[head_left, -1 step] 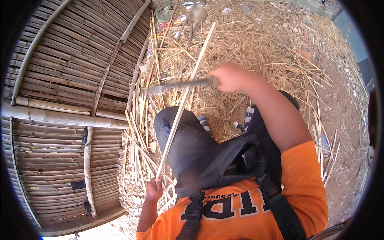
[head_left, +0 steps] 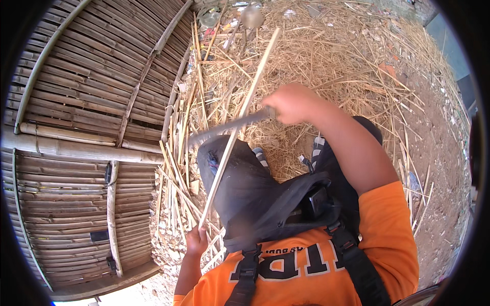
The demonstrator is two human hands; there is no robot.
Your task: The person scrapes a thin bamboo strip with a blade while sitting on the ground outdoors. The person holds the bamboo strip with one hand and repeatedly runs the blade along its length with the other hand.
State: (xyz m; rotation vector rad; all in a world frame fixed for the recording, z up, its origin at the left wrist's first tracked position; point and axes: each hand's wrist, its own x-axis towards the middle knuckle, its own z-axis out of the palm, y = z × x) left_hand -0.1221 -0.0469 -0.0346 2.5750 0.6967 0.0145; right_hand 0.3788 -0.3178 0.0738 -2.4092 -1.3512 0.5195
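Observation:
My left hand [head_left: 196,240] is closed around the lower end of a long thin bamboo strip [head_left: 255,76]. The strip slants up and to the right over my dark-trousered knee [head_left: 245,188]. My right hand [head_left: 292,102] grips the handle of a long dark knife [head_left: 214,131]. Its blade points left and lies across the strip at about mid-length, just above the knee.
A wall of horizontal bamboo slats [head_left: 76,102] with thick poles fills the left side. A loose pile of split bamboo strips [head_left: 178,153] lies at its foot. Dry straw and shavings [head_left: 347,61] cover the ground ahead, with bare earth to the right.

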